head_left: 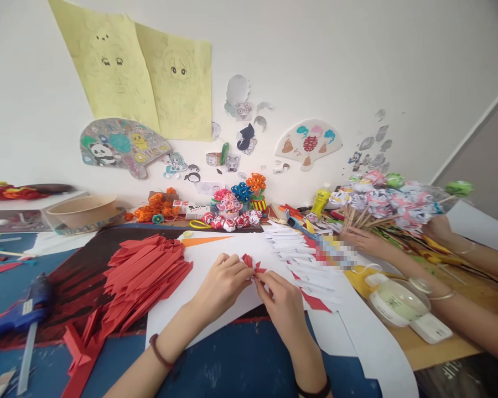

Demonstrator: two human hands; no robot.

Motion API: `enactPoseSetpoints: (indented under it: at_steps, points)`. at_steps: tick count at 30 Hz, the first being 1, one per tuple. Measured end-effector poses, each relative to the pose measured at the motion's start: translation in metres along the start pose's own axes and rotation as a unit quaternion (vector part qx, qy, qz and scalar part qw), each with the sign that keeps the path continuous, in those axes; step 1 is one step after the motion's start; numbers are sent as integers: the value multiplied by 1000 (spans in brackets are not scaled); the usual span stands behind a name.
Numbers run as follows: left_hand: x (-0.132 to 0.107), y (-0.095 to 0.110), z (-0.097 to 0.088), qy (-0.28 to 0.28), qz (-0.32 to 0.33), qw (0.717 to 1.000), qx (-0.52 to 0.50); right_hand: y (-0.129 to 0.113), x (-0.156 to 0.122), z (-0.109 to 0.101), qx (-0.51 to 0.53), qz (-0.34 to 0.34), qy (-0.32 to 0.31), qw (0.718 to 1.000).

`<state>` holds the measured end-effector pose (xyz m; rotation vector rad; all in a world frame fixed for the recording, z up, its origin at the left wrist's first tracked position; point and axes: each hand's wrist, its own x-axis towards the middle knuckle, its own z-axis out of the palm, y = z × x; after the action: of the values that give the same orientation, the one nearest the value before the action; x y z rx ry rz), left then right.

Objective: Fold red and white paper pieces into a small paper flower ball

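Note:
Both my hands meet over a white sheet (207, 287), pinching a small red paper flower (248, 260) between the fingertips. My left hand (229, 279) closes on it from the left, with the fingers curled. From the right, my right hand (281, 298) grips its lower side between thumb and fingers. The flower's underside is hidden by my fingers. Left of the sheet lies a large pile of folded red paper strips (145, 276). Folded white paper strips (302, 260) lie in rows to the right.
A blue glue gun (25, 309) with a glue stick lies at far left. A tan bowl (83, 211) stands behind it. On the right, another person's hands (367, 243) are at a bunch of paper flowers on sticks (382, 202). A clear round container (398, 301) sits nearby.

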<state>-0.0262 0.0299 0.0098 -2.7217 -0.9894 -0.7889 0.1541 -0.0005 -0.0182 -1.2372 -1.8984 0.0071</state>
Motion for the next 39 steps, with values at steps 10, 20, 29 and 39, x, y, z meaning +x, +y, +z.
enactPoseSetpoints:
  at_steps: [10,20,29,39]
  points:
    - [0,2,0,-5,-13,999,-47,2,-1,1,-43,-20,8,999]
    - [1,2,-2,25,-30,997,-72,2,-4,1,-9,24,16,1000]
    - [1,4,-2,32,10,999,-26,5,-4,2,3,9,36,999]
    - [1,11,1,35,30,998,53,4,-5,2,-15,4,37,999]
